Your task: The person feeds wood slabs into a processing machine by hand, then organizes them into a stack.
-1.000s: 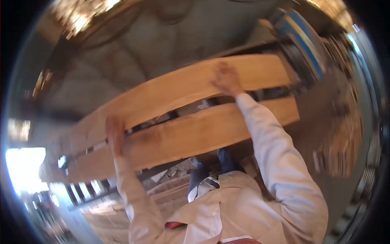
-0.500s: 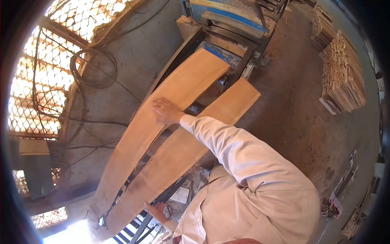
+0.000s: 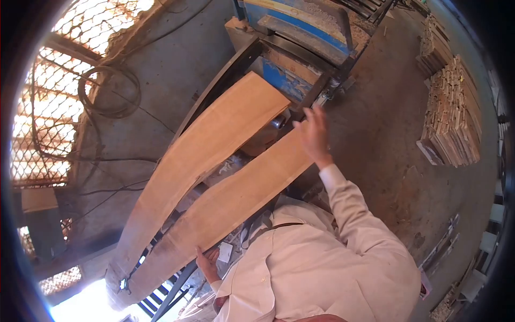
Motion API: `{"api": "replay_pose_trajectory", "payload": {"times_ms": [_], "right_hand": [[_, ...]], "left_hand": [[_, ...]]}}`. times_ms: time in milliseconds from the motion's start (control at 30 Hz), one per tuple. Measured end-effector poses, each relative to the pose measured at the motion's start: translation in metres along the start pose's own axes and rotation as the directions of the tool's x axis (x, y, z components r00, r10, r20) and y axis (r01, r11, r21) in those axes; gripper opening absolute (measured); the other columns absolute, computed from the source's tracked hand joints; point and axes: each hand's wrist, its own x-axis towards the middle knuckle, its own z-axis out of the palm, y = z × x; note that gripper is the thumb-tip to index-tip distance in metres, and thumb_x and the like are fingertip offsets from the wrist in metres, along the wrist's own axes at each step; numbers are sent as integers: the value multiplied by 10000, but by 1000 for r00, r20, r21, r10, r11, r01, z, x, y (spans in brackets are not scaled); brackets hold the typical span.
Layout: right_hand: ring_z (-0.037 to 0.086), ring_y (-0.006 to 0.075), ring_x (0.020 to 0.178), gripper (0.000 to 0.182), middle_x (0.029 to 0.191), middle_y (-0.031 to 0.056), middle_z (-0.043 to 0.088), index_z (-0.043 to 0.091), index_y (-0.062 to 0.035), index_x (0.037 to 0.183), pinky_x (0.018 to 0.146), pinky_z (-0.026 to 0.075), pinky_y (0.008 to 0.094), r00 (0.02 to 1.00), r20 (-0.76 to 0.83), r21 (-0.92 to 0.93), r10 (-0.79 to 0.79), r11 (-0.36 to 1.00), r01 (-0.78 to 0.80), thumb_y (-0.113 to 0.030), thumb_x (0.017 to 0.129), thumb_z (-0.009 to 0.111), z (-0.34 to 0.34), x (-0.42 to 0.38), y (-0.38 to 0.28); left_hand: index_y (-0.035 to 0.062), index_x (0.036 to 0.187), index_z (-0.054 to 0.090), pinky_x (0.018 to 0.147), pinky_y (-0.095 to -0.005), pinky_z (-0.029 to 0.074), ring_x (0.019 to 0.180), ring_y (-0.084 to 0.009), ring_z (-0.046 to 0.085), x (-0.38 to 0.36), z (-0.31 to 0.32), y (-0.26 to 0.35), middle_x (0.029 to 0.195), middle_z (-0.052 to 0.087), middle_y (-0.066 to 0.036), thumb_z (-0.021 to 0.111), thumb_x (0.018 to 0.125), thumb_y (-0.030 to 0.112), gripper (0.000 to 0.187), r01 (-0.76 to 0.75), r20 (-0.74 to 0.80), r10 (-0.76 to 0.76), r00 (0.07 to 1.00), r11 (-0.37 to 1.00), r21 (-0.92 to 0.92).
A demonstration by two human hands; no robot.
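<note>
Two long, curved wooden boards lie side by side on a machine bed, a gap between them. The far board (image 3: pixel 206 147) reaches up toward the blue machine. Across the end of the near board (image 3: pixel 236 196) lies my right hand (image 3: pixel 314 137), fingers spread and slightly blurred, hiding the board's corner. My left hand (image 3: pixel 208 264) is low at the near board's front edge. One of its digits touches the edge; the other fingers are apart from it, beside the board. At the lower left the two boards come close together.
A dusty blue machine (image 3: pixel 300 27) stands beyond the boards, with a dark metal frame (image 3: pixel 222 88) along the far side. Stacked wooden slats (image 3: pixel 453 115) sit on the floor at right. Coiled cable (image 3: pixel 110 91) hangs near a mesh window (image 3: pixel 48 118) at left.
My right hand has left the far board and moved right to the near board's end. My left hand stays by the near board's front edge. The view has shifted slightly.
</note>
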Motion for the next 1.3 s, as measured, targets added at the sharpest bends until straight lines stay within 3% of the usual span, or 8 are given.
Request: {"api": "replay_pose_trajectory", "payload": {"times_ms": [133, 233, 433, 533, 633, 800, 1000, 1300], "right_hand": [[505, 378, 1315, 613, 1440, 266, 494, 527, 59, 1361, 1092, 405, 492, 809, 160, 43, 565, 815, -578, -355, 937, 682, -36, -60, 88], [588, 250, 1234, 583, 1371, 185, 585, 518, 38, 1396, 1020, 492, 387, 438, 718, 533, 540, -23, -846, -327, 965, 664, -59, -78, 65], [526, 224, 1279, 551, 1479, 133, 484, 390, 15, 1513, 1007, 482, 368, 688, 665, 613, 292, 314, -725, -331, 1091, 464, -28, -83, 39], [565, 251, 1226, 644, 1430, 94, 530, 425, -16, 1502, 972, 482, 372, 473, 678, 492, 562, 131, -861, -449, 1039, 542, -16, -66, 60], [598, 228, 1142, 619, 1326, 75, 598, 495, 6, 1434, 929, 483, 358, 318, 834, 312, 451, 91, -946, -446, 1020, 581, -13, -58, 104], [638, 209, 1025, 486, 1166, 83, 664, 592, 31, 1276, 869, 508, 364, 357, 933, 342, -53, 441, -830, -371, 1005, 624, -18, -23, 147], [720, 231, 874, 444, 1084, 134, 712, 591, 17, 1224, 720, 604, 339, -146, 960, -25, -241, 442, -897, -343, 979, 676, -8, 15, 160], [680, 173, 617, 478, 909, 114, 706, 610, 17, 1138, 532, 564, 278, -138, 943, 64, -301, 573, -817, -419, 959, 693, -3, 18, 166]], "left_hand": [[-61, 1304, 475, 604, -383, 624, 768, -389, 733, 12, -6, -1, 961, 675, -326, 592, 978, 543, 696, -5, 84, 1, 996, 999, 48], [-96, 1217, 560, 616, -397, 622, 766, -361, 741, 7, -7, -1, 911, 701, -285, 529, 1014, 528, 657, -13, 81, 4, 997, 995, 102], [-136, 1170, 618, 681, -407, 633, 793, -358, 748, -8, 12, 14, 951, 716, -285, 442, 998, 640, 814, 61, 69, -58, 996, 997, -44], [-141, 1180, 614, 706, -414, 639, 820, -368, 748, -31, 32, -4, 962, 706, -311, 474, 955, 704, 886, 68, 47, -66, 997, 997, -36], [-118, 1191, 620, 710, -415, 642, 820, -362, 749, -31, 72, -28, 953, 713, -287, 535, 943, 681, 841, 127, 72, -118, 990, 982, -139], [-17, 1307, 584, 804, -454, 623, 987, -300, 726, -49, 167, -70, 1154, 709, -172, 622, 958, 543, 661, -71, 19, 85, 996, 916, -394], [34, 1336, 586, 921, -451, 559, 1105, -254, 673, -25, 242, -113, 1262, 677, -115, 680, 949, 477, 596, -372, -319, 220, 922, 733, -569], [-8, 1321, 589, 973, -425, 516, 1135, -268, 651, -33, 254, -106, 1266, 670, -154, 669, 962, 463, 598, -512, -468, 297, 832, 736, -443]]}}
